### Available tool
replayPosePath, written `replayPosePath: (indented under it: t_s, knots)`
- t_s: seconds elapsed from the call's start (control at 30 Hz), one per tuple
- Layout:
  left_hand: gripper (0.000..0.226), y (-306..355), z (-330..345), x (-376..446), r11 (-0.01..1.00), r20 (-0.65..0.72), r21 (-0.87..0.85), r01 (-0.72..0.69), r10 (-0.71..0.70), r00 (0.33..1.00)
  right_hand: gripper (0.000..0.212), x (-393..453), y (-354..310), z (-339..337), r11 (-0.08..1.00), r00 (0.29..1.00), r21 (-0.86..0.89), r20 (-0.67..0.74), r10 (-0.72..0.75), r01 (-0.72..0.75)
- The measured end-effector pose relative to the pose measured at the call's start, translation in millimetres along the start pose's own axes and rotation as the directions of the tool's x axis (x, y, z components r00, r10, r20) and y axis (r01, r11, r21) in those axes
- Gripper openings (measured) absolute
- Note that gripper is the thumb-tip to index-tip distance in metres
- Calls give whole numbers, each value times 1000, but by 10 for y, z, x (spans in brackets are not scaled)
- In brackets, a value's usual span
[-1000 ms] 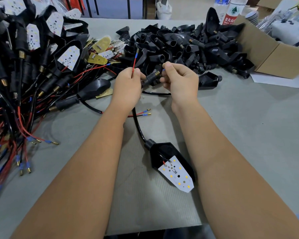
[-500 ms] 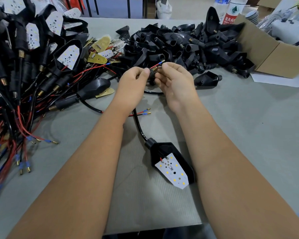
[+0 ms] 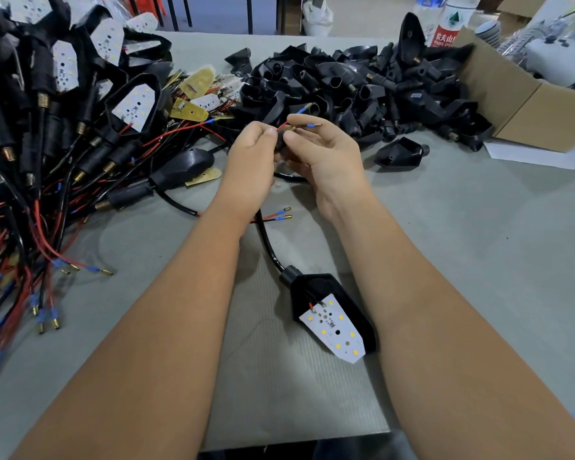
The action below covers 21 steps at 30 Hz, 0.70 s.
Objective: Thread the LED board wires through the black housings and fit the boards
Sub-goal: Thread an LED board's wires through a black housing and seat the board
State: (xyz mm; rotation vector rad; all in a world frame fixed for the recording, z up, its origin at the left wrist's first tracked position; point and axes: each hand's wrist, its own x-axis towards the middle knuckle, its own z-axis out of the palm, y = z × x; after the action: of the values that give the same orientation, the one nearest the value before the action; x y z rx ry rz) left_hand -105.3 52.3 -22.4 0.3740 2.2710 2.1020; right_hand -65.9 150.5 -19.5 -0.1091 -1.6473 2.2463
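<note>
Both hands are now working together just this side of the pile of empty black housings (image 3: 362, 91). A second ago the left hand (image 3: 251, 162) was holding the red wire (image 3: 282, 126) up on its own beside the threaded stem; now that wire and its blue-sleeved partner (image 3: 312, 126) are poking out past the brass thread (image 3: 291, 128), toward the pile. That suggests the wires are coming through the stem, so the threading step looks nearly finished.

The left hand's fingers are pinching the black stem at the red wire. The right hand (image 3: 326, 154) is curling its fingers round the same stem, thumb pressing near the brass end.

The black cable runs from the hands, away from the pile, to a housing (image 3: 316, 287) lying on the surface between the forearms. Its LED board (image 3: 336, 330) is sitting tilted, sticking out past the rim, so fitting it is probably still to do.
</note>
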Motion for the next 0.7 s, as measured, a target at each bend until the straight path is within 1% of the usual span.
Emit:
replayPosePath:
  t_s: [0.13, 0.17, 0.2, 0.3, 0.33, 0.47, 0.6, 0.63, 0.7]
  knots:
    - [20, -17, 23, 25, 997, -124, 59, -58, 65, 990, 18, 12, 16, 4, 1000, 998, 9, -63, 0, 0]
    - [19, -20, 27, 29, 997, -151, 45, -64, 70, 986, 18, 17, 19, -4, 1000, 997, 15, -79, 4, -3]
    - [19, -21, 23, 37, 998, -177, -6, -64, 62, 982, 18, 23, 21, -13, 1000, 995, 20, -95, 9, -7]
    - [23, -10, -46, 82, 968, -218, -251, -26, -31, 975, 16, 49, 13, -53, 999, 989, 30, -144, 27, -23]
    - [24, -5, -79, 92, 959, -225, -283, -22, -44, 973, 16, 58, 8, -62, 999, 987, 36, -159, 35, -30]
    - [24, 1, -154, 87, 960, -252, -272, -72, 1, 968, 17, 61, 9, -72, 998, 982, 40, -181, 60, -53]
    - [20, 22, -199, 86, 959, -274, -269, -89, 12, 962, 18, 69, 4, -78, 995, 976, 76, -203, 78, -64]
    - [18, 24, -214, 89, 966, -267, -237, -101, 35, 963, 17, 76, -1, -81, 993, 973, 93, -213, 85, -66]
    - [18, 14, -237, 93, 985, -237, -122, -121, 90, 967, 17, 83, -8, -83, 989, 969, 129, -228, 96, -67]
